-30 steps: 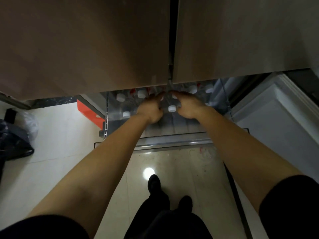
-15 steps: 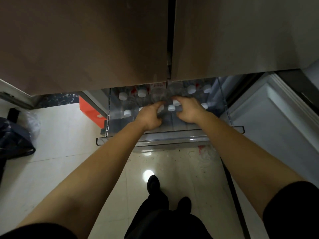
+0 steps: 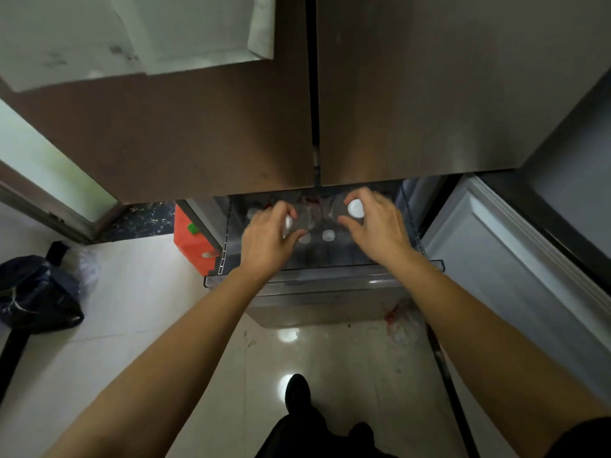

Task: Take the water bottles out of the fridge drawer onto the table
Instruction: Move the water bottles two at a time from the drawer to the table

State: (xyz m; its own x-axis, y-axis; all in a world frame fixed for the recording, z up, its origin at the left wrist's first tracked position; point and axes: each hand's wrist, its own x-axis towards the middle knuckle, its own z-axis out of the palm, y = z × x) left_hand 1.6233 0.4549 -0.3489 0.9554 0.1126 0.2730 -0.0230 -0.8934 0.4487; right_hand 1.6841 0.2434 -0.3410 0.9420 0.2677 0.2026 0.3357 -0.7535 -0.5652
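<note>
Dark bag (image 3: 36, 292): on the pale floor (image 3: 132, 309), far left. Orange box (image 3: 191, 239): beside the drawer's left wall. Fridge drawer (image 3: 297, 282): pulled open beneath two closed brown doors (image 3: 231, 127). Left hand (image 3: 267, 241): fingers wrapped around the neck of a clear water bottle (image 3: 299, 218), white cap showing between thumb and fingers. Loose white-capped bottles (image 3: 328, 235): upright in the drawer, between the two hands. Right hand (image 3: 375, 226): fingers curled around a second bottle (image 3: 340, 206), its white cap (image 3: 355, 208) plainly visible. Both held bottles are over the drawer.
</note>
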